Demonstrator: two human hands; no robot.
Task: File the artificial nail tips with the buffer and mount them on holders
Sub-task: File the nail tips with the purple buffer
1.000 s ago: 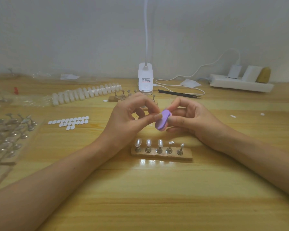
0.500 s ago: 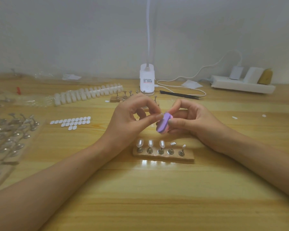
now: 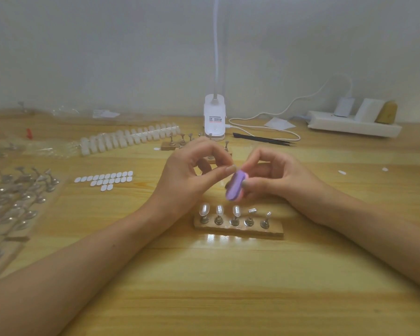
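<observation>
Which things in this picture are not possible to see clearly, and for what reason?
Head view:
1. Any nail tip in the left hand: hidden by its pinched fingertips and the purple buffer that the right hand holds.
2. Lamp: head cut off by the top edge.
3. Loose metal holders, far left: blurred, some cut off by the left edge.
4. Lamp base label: too small to read.

Buffer (image 3: pixel 235 185): purple face, pink edge.
Table (image 3: pixel 204 287): yellow-tan, streaked wood grain.
Holder base (image 3: pixel 238 231): pale wood; holders (image 3: pixel 234 221): silver metallic.
Nail tip strip (image 3: pixel 129 139): translucent white.
Adhesive tabs (image 3: pixel 104 179): white.
Lamp base (image 3: pixel 214 117), far edge: white, label with red and black print.
Tweezers (image 3: pixel 264 139): black.
Power strip (image 3: pixel 354 126), far-right corner: white.
</observation>
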